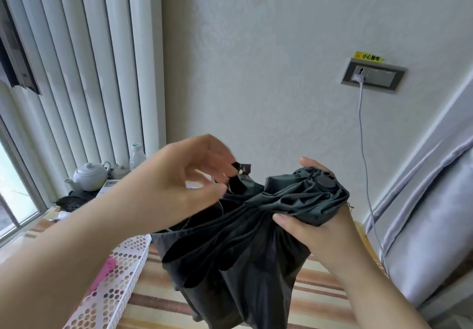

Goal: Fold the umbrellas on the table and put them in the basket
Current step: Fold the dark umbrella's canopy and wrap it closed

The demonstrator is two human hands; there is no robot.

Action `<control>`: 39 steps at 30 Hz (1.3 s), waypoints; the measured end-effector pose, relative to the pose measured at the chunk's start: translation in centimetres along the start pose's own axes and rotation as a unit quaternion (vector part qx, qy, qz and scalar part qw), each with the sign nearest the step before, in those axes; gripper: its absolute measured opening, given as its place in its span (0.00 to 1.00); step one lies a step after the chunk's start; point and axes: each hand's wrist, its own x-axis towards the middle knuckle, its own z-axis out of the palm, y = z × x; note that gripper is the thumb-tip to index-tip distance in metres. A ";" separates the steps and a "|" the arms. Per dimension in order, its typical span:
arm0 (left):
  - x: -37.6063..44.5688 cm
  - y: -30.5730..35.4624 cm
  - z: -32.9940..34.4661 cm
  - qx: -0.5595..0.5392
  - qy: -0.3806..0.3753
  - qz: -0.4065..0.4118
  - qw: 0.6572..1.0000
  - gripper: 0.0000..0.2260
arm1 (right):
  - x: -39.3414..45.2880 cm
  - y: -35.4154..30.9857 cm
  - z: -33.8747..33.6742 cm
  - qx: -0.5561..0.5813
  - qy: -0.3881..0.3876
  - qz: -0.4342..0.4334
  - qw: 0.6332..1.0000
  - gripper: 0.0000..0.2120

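I hold a collapsed dark green fabric umbrella in the air above the striped tablecloth of the table, its loose canopy hanging down toward me. My right hand grips the canopy just below the round black cap at its top, fingers behind the bunched cloth and thumb pressed on the front, so the ribs stay gathered while I work. My left hand pinches the short black closing strap between thumb and fingertips, drawing it away from the folds; I judge this is to wrap it round the pleats. The white perforated plastic basket stands on the table just beside and below the umbrella, to my left, ready to receive it; something pink lies inside. A white ceramic teapot sits well apart by the window.
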 end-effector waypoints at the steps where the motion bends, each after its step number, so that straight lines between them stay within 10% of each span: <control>1: -0.1 -0.2 -0.5 0.070 0.011 -0.012 0.997 0.10 | -0.1 0.1 -0.1 -0.005 0.001 -0.005 1.000 0.38; 10: -1.0 -1.3 -0.9 0.182 -0.062 -0.102 0.976 0.09 | -0.2 -0.4 0.1 -0.018 -0.012 -0.029 0.999 0.38; 15: -1.3 -2.5 -2.1 0.193 0.117 -0.092 0.970 0.10 | -0.2 0.0 -0.4 -0.007 0.006 -0.039 0.999 0.35; 21: -1.1 -4.0 -2.5 0.205 0.053 -0.169 0.963 0.02 | 0.1 0.5 -0.5 -0.004 0.007 -0.049 0.999 0.36; 26: -1.3 -4.1 -2.1 0.101 -0.035 -0.170 0.980 0.02 | 0.3 0.3 -0.1 0.001 0.007 -0.036 0.999 0.35; 39: -0.8 -2.8 -1.0 0.116 0.041 -0.102 0.987 0.09 | 0.3 0.3 0.2 0.010 -0.002 -0.011 1.000 0.37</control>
